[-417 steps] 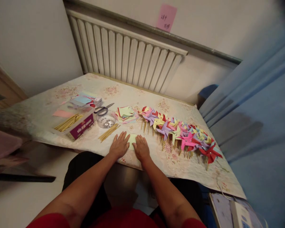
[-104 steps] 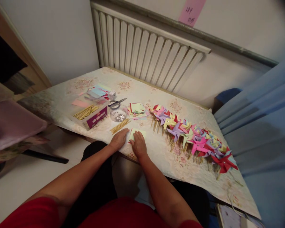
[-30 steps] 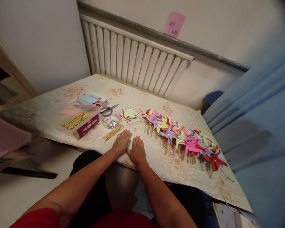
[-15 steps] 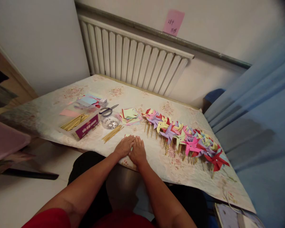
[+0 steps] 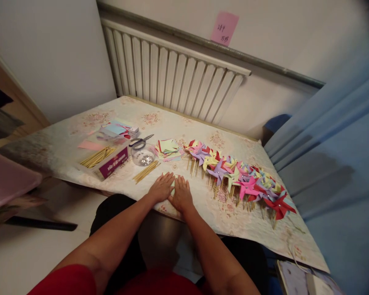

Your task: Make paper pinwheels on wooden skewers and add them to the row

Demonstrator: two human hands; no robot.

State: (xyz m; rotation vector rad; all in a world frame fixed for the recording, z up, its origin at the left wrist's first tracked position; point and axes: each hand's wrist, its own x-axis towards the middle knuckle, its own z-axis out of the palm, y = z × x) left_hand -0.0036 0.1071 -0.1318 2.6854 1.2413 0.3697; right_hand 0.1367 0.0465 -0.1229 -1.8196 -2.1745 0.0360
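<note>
Near the table's front edge, a pale green piece of paper (image 5: 172, 189) shows as a narrow strip between my hands. My left hand (image 5: 161, 188) lies flat over its left side with the fingers stretched out. Flat on the right side rests my right hand (image 5: 182, 194), its fingers also extended. Most of the paper is hidden under both palms. Just beyond my left hand lies a small bundle of wooden sticks (image 5: 146, 171). A stack of coloured paper squares (image 5: 168, 147) is farther back.
Finished paper pinwheels (image 5: 248, 187) crowd the table's right side. To the left are a plastic box of sticks (image 5: 113, 164), a clear bowl of small shiny pieces (image 5: 143, 156), scissors (image 5: 139, 143) and more coloured paper (image 5: 114, 128). A radiator (image 5: 172, 69) stands behind the table.
My hands have moved slightly apart, and the right hand has shifted a little to the right. More of the green paper shows between them.
</note>
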